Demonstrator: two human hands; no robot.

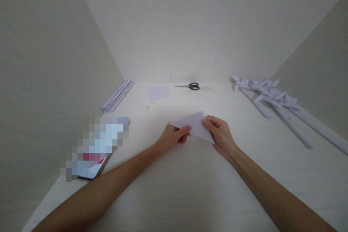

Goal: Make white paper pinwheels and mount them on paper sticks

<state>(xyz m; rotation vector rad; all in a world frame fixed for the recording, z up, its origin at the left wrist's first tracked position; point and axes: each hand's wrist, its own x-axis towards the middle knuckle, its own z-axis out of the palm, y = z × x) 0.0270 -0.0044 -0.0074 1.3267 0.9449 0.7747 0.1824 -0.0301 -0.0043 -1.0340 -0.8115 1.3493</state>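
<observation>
Between my two hands is a piece of pale lilac paper (196,124), folded into a triangle and held just above the table. My left hand (174,136) pinches its left part, thumb on top and fingers curled beneath. At the right side, my right hand (220,132) grips the edge near the upper corner with the thumb on the paper's face. The fingertips under the sheet are partly hidden.
Scissors (190,86) with black handles and a flat paper sheet (158,92) lie at the back. Rolled paper sticks (119,96) rest back left, a phone (100,152) partly blurred nearer. Folded paper pinwheel-like shapes on sticks (274,94) lie right. Walls enclose the table.
</observation>
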